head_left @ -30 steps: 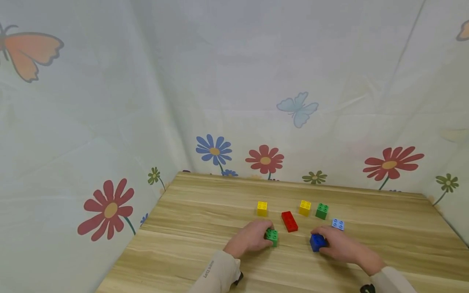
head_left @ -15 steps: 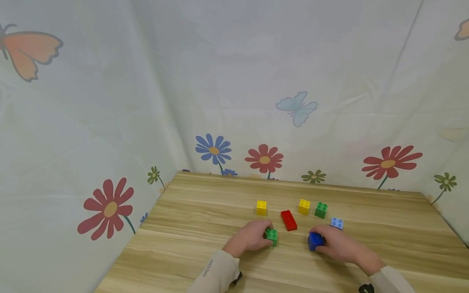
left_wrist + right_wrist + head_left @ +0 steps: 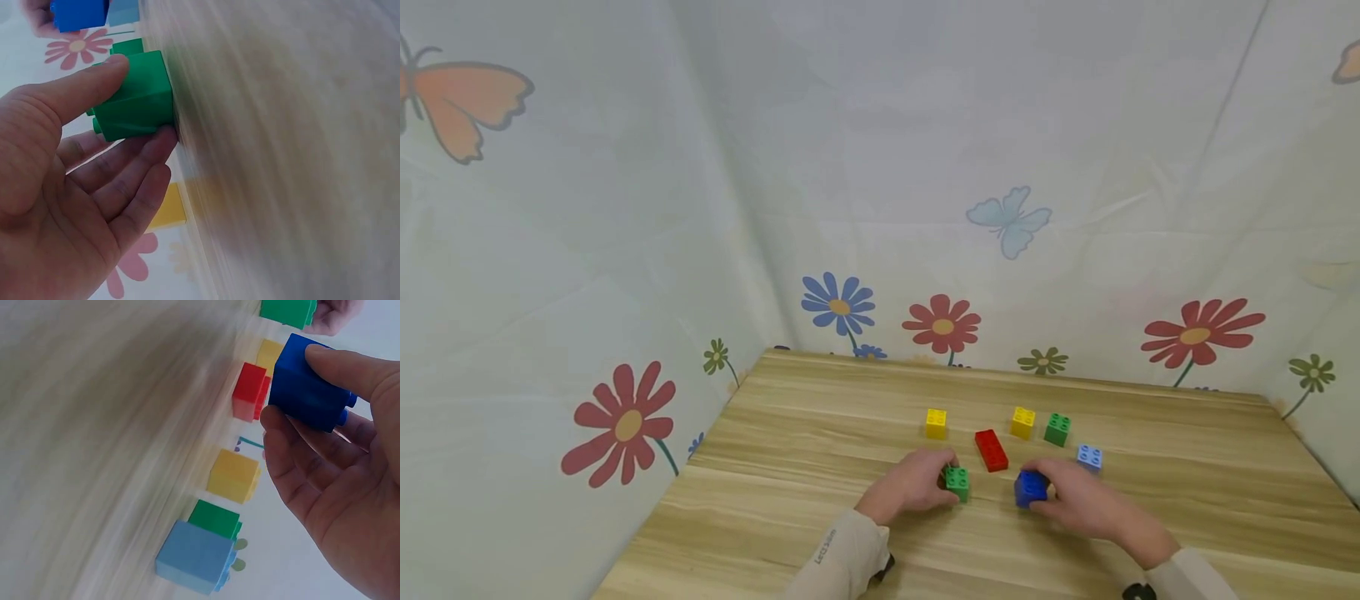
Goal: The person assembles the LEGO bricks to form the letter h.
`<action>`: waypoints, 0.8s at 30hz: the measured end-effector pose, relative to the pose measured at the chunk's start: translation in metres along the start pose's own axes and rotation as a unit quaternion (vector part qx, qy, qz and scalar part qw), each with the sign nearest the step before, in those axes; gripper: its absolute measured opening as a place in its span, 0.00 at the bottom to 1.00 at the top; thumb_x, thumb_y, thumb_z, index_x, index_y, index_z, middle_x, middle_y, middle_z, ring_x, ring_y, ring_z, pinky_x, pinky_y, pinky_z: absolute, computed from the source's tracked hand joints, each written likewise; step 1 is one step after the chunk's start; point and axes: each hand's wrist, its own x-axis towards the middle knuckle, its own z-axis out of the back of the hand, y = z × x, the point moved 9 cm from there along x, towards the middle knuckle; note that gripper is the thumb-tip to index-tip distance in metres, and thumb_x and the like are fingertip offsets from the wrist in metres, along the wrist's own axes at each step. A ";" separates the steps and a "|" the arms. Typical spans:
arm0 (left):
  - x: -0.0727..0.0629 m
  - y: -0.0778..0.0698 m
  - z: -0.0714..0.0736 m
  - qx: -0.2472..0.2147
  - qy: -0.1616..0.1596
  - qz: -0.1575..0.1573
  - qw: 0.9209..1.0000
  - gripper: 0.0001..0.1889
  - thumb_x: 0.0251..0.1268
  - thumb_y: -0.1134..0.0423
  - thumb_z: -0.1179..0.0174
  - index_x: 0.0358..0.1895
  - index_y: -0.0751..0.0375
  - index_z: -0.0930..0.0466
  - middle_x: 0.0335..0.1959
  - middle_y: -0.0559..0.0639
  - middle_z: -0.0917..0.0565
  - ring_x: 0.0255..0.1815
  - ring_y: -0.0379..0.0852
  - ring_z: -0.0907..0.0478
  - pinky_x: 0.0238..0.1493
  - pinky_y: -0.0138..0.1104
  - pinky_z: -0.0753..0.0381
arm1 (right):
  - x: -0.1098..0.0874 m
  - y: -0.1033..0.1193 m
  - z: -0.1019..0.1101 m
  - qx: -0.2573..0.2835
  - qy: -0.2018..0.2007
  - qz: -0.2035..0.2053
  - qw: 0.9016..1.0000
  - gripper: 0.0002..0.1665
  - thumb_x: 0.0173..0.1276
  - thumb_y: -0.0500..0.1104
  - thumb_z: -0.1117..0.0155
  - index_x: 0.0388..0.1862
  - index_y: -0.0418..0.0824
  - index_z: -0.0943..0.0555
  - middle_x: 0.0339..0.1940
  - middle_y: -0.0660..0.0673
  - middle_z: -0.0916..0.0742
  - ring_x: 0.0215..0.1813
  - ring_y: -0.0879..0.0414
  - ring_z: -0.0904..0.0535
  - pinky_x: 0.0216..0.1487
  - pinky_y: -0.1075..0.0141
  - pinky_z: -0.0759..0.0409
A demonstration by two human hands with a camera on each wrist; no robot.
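Observation:
My left hand (image 3: 913, 483) pinches a green toy building brick (image 3: 957, 483), thumb on one side and fingers on the other. Its studs point up in the head view. To the right, my right hand (image 3: 1086, 500) holds a dark blue brick (image 3: 1030, 490) the same way, seen close in the right wrist view as a blue block (image 3: 309, 384). A short gap separates the two held bricks. Just behind that gap lies a longer red brick (image 3: 992, 451). Whether either held brick touches the table, I cannot tell.
On the wooden table (image 3: 820, 417), behind the hands, stand a yellow brick (image 3: 936, 424), a second yellow brick (image 3: 1023, 422), another green brick (image 3: 1057, 429) and a light blue brick (image 3: 1089, 458). A flower-printed cloth (image 3: 880, 167) hangs behind the table and along its left side.
My right hand has slid left with the dark blue brick, closer to the green one. The left hand stays in place with its green brick.

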 end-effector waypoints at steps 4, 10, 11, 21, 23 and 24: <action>0.000 0.001 -0.001 -0.004 0.006 -0.004 1.000 0.17 0.56 0.57 0.31 0.46 0.52 0.25 0.38 0.39 0.23 0.37 0.35 0.29 0.43 0.30 0.27 | 0.002 0.006 -0.001 0.006 0.001 0.004 1.000 0.25 0.61 0.44 0.32 0.55 0.38 0.26 0.51 0.45 0.19 0.50 0.50 0.23 0.48 0.50 0.22; -0.001 0.001 0.001 -0.019 0.008 -0.007 1.000 0.13 0.56 0.60 0.32 0.43 0.53 0.24 0.35 0.38 0.23 0.35 0.34 0.29 0.41 0.29 0.27 | 0.005 0.015 -0.002 0.005 0.000 0.012 1.000 0.26 0.63 0.45 0.33 0.57 0.38 0.27 0.53 0.46 0.20 0.50 0.52 0.22 0.46 0.55 0.21; -0.001 0.001 0.001 -0.020 0.008 -0.008 1.000 0.13 0.56 0.60 0.32 0.43 0.54 0.23 0.35 0.38 0.23 0.35 0.34 0.29 0.41 0.29 0.27 | 0.006 0.016 -0.002 0.004 0.000 0.013 1.000 0.26 0.63 0.45 0.33 0.58 0.38 0.27 0.53 0.45 0.20 0.50 0.52 0.22 0.45 0.56 0.20; -0.003 0.001 0.002 -0.028 0.011 -0.006 1.000 0.14 0.56 0.60 0.31 0.44 0.54 0.23 0.36 0.41 0.22 0.35 0.34 0.28 0.41 0.29 0.27 | 0.014 0.026 -0.002 -0.009 -0.018 0.025 0.999 0.27 0.66 0.43 0.36 0.60 0.37 0.30 0.55 0.44 0.21 0.51 0.52 0.23 0.47 0.56 0.21; -0.004 0.002 0.002 -0.031 0.012 -0.005 0.999 0.14 0.56 0.60 0.31 0.44 0.54 0.23 0.36 0.41 0.22 0.35 0.34 0.29 0.41 0.29 0.27 | 0.015 0.029 -0.002 -0.010 -0.021 0.027 0.999 0.27 0.66 0.44 0.36 0.61 0.37 0.30 0.55 0.44 0.21 0.51 0.52 0.23 0.47 0.56 0.21; -0.003 0.002 0.002 -0.032 0.011 -0.005 0.999 0.14 0.56 0.60 0.31 0.44 0.54 0.23 0.35 0.41 0.22 0.34 0.34 0.29 0.40 0.29 0.27 | 0.016 0.030 -0.002 -0.011 -0.022 0.028 0.999 0.27 0.66 0.44 0.36 0.61 0.37 0.30 0.55 0.43 0.21 0.51 0.52 0.23 0.47 0.56 0.21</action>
